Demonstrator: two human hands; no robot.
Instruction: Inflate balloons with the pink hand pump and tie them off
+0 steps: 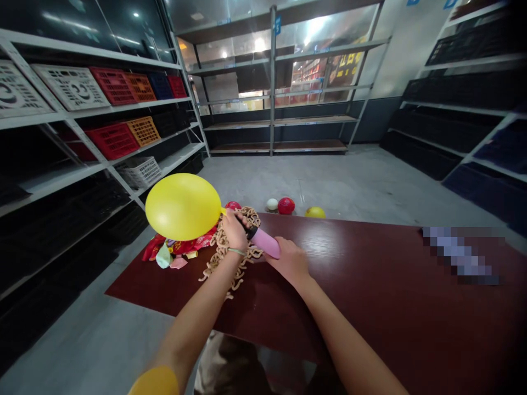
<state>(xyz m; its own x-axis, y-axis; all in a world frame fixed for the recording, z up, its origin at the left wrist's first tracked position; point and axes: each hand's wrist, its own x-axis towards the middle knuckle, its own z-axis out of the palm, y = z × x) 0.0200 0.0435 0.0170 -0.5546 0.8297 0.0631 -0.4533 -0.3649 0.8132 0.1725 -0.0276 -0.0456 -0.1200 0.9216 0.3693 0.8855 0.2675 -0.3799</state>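
An inflated yellow balloon points left over the table, its neck at the black end of a pink hand balloon pump. My left hand is closed around the balloon's neck and the pump's black end; the fingers partly hide where they meet. The pump's pink rear end sits in my right hand, whose fingers are closed on it. Under my left hand lies a heap of beige curved clips. Beside it are several limp balloons and a shiny red bag.
A dark red table spans the front. On the floor beyond its far edge lie a white balloon, a red balloon and a yellow balloon. A blurred-out item rests at right. Shelves with crates stand left.
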